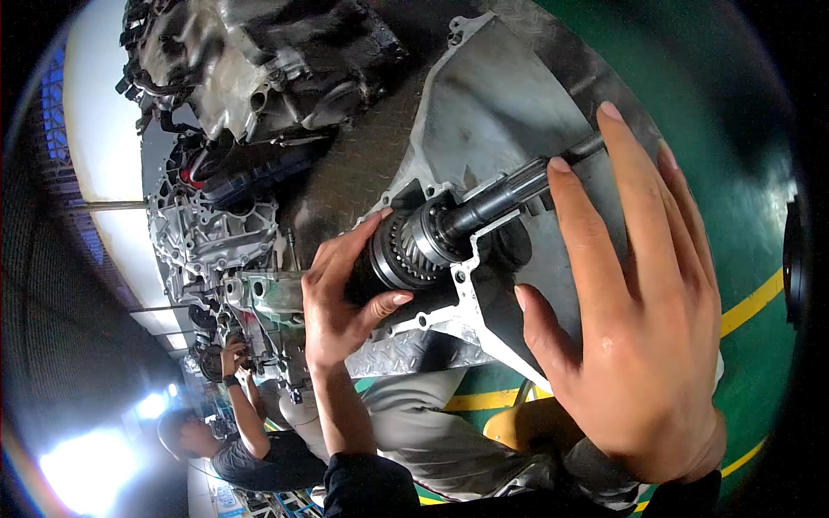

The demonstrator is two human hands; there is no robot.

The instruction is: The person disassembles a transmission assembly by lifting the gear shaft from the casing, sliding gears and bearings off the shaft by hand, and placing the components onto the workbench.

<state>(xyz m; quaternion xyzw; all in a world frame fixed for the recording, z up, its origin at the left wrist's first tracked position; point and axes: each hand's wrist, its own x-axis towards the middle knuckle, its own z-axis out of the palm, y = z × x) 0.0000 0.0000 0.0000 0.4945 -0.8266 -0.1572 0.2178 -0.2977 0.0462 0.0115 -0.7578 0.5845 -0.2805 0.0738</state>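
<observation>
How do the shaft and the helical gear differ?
The shaft is long and narrow; the helical gear is short and wider. The shaft looks dark grey; the gear shows bright slanted teeth. The shaft is nearer the right hand, the gear nearer the left hand. Both look metallic.

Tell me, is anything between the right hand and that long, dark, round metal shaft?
Nothing visible stands between them. The right hand overlaps the long, dark, round metal shaft near its thin end in this view; whether they touch is unclear.
</observation>
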